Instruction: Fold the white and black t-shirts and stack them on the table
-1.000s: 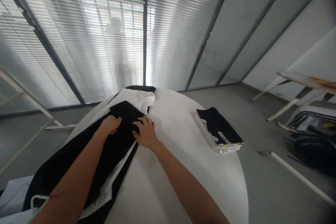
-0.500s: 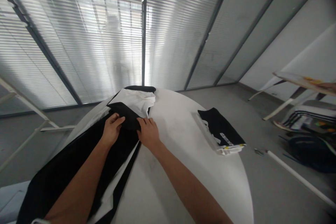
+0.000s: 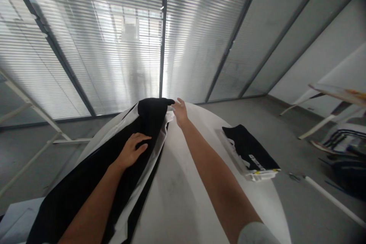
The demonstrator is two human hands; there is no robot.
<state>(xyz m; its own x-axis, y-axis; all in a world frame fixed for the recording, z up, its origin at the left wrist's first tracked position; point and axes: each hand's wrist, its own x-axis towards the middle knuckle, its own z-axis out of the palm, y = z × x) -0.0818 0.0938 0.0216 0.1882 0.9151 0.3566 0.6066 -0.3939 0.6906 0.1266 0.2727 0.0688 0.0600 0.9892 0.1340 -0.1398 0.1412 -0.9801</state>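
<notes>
At frame centre, black-and-white garment [image 3: 126,160] laid lengthwise on white table [image 3: 183,198]; left hand [image 3: 132,151] pressed flat, fingers spread. Right hand [image 3: 180,111] loosely open at far end, nothing gripped. Folded garment [image 3: 250,152] finished at right; this one judged partly folded.

A big glass wall [image 3: 114,45] with closed blinds [image 3: 200,38] fills the back of the room, and bright light comes through it. Dark frames [image 3: 162,34] split the glass. The floor [image 3: 286,133] is gray. A white round table [image 3: 185,198] stands in the middle. Another table [image 3: 337,93] with white legs stands by the white wall [image 3: 328,57] on the right.
</notes>
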